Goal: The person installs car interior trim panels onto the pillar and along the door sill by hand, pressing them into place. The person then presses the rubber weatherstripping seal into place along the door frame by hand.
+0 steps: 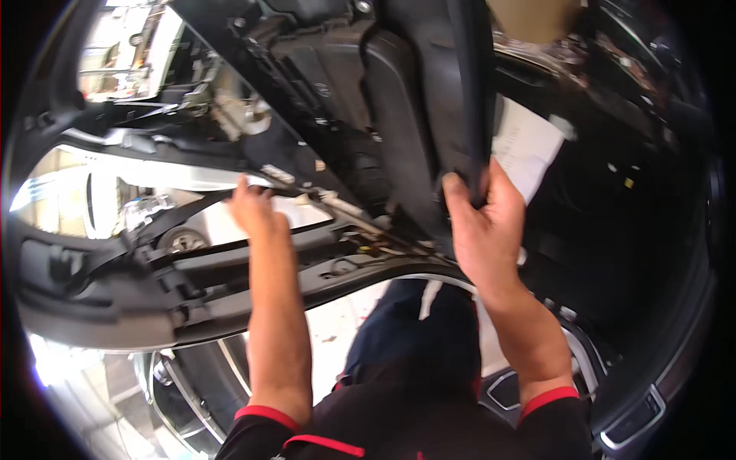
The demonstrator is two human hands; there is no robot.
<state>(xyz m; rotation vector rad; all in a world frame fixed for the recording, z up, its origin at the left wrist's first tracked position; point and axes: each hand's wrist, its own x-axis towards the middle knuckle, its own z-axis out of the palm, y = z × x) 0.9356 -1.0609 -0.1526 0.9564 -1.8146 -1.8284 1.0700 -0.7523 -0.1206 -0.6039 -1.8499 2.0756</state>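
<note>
A large black moulded plastic panel (414, 130) stands tilted in front of me, its ribbed, recessed side showing. My right hand (491, 230) grips its lower right edge, the thumb on the near face and the fingers around the edge. Farther left, my left hand (257, 208) reaches to a dark trim edge beside the car's opening. Its fingers look bent, one pointing upward, and what they hold is hidden. Between the hands, a thin rod-like metal piece (360, 217) runs slantwise under the panel.
Behind the panel's right edge lies a white sheet (529, 149). A curved car body sill (230, 314) crosses below my hands. To the left, a car wheel (185, 241) shows through an opening. Dark lining (606, 207) fills the right side, and a tan object (537, 17) is at the top.
</note>
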